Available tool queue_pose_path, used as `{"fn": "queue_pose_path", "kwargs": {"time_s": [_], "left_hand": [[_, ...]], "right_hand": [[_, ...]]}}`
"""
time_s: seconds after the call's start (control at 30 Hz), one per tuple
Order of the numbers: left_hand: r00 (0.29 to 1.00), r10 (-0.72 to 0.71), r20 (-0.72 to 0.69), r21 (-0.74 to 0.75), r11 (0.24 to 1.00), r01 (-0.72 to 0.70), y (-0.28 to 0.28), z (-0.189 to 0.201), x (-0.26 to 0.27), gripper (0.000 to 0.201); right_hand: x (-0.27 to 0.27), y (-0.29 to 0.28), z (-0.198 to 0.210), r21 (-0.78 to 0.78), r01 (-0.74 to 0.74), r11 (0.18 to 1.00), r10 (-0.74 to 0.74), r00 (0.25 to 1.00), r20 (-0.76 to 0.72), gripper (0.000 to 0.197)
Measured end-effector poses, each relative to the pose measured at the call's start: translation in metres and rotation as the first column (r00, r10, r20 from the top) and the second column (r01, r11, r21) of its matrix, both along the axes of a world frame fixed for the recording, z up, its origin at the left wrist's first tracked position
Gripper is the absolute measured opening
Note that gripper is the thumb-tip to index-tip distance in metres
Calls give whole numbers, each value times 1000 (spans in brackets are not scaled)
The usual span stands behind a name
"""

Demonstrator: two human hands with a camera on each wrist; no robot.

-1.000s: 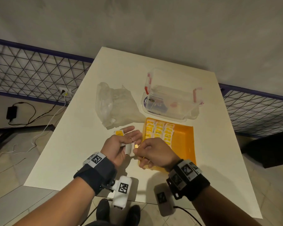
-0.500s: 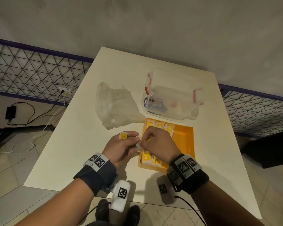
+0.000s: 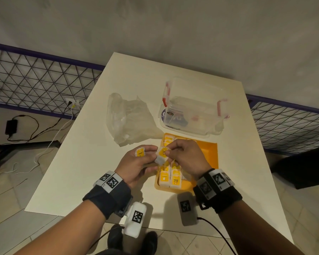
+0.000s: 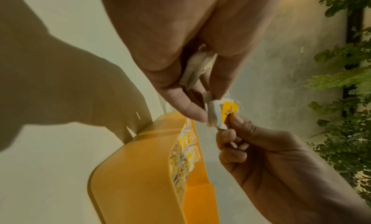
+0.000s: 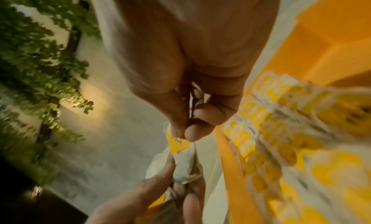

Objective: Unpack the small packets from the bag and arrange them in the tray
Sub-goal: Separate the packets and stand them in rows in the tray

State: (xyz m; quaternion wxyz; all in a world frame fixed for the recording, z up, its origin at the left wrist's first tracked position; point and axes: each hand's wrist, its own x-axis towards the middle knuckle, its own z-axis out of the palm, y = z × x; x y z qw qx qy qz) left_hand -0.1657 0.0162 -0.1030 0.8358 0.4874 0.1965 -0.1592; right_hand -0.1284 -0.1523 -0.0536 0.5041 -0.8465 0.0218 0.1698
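Over the tray's point(image 3: 211, 153) left edge — my right hand point(image 3: 187, 157) pinches a packet point(image 3: 162, 154); my left hand point(image 3: 136, 163) grips it too, clutching other packets point(image 3: 140, 152).

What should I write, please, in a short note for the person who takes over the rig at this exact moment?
Left hand: holds packets, one at its fingertips.
Right hand: pinches the yellow tag of a packet that the left hand also holds, above the tray's left edge.
Orange tray: on the table, packets in rows along its left side; the right side is bare.
Clear bag: lies crumpled behind the left hand; I cannot tell if packets remain inside.
Done: several packets arranged.
Left: place the held packets, check the bag.
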Motion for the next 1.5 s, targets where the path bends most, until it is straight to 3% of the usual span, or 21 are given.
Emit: {"fn": "queue_pose_path", "kwargs": {"time_s": [0.1,0.17,0.27,0.4,0.47,0.57,0.77,1.0,1.2,1.4,1.5], "left_hand": [[999,27,-34,-38,999,-28,0,1,2,17],[997,42,-62,-66,997,-46,2,1,2,19],[994,35,-106,-79,996,-44,5,1,2,23],[988,32,-149,-95,994,-47,8,-1,3,29],[986,42,-159,-102,993,-59,8,-2,3,32],[988,38,-152,-100,993,-54,9,-2,2,34],[988,17,-154,-73,997,-29,9,-2,2,46],[987,27,-161,-50,998,-35,11,0,0,45],[989,21,-143,-77,997,-32,11,2,-2,48],[994,-18,-105,-16,1000,17,10,1,-6,35],[998,-43,-42,34,998,44,11,-1,-9,29]], "right_hand": [[10,-10,6,-301,-31,953,98,972,212,7],[17,-19,10,-388,-7,921,125,951,282,10],[24,-34,14,-275,-2,961,60,978,201,8],[23,-50,12,-413,-105,905,156,983,92,13],[20,-58,6,-397,-140,907,143,990,-22,10],[14,-68,-4,-379,-237,895,177,966,-188,7],[9,-68,-25,-384,-320,866,182,917,-354,8],[13,-63,-39,-547,-334,768,197,935,-296,14],[13,-58,-44,-597,-265,757,156,961,-228,19],[9,-59,-41,-619,-263,740,145,961,-235,15],[9,-61,-29,-636,-175,752,122,984,-126,9]]}}
